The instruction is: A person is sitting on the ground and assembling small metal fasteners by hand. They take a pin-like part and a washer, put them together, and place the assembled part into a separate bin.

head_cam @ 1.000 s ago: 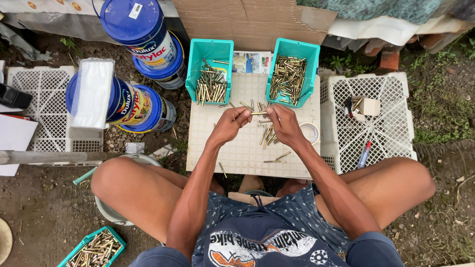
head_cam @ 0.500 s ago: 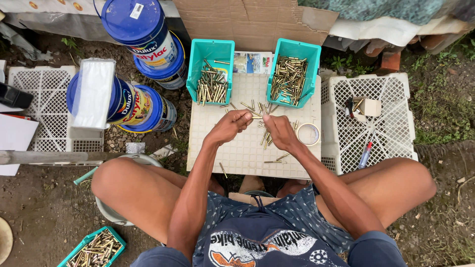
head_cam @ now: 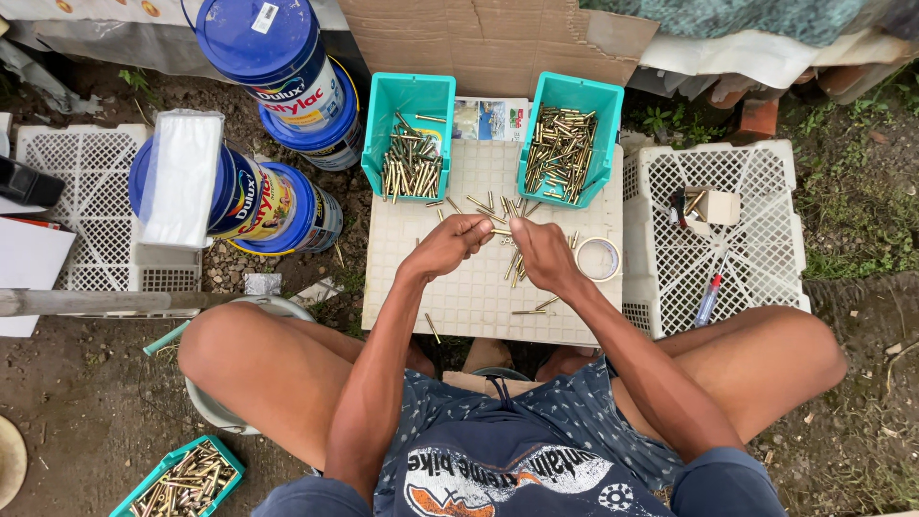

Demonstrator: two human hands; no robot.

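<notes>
Left hand [head_cam: 458, 241] and right hand [head_cam: 542, 254] are together pinching one brass piece [head_cam: 501, 232]; three teal bins [head_cam: 410, 134] are showing, one cut off.

Two teal bins [head_cam: 410, 129] [head_cam: 570, 134] block the crate top's [head_cam: 450, 297] far edge; loose brass pins [head_cam: 522, 258] clutter its middle; near-left corner lies open, tape roll [head_cam: 599, 258] guards the right edge.

Both forearms reach forward from between the spread bare knees and converge over the white perforated crate top [head_cam: 479, 287]. The left hand [head_cam: 452, 244] is curled, fingers pinched toward the thumb. The right hand [head_cam: 542, 254] is also curled, its fingertips almost meeting the left's above the crate's middle.
</notes>
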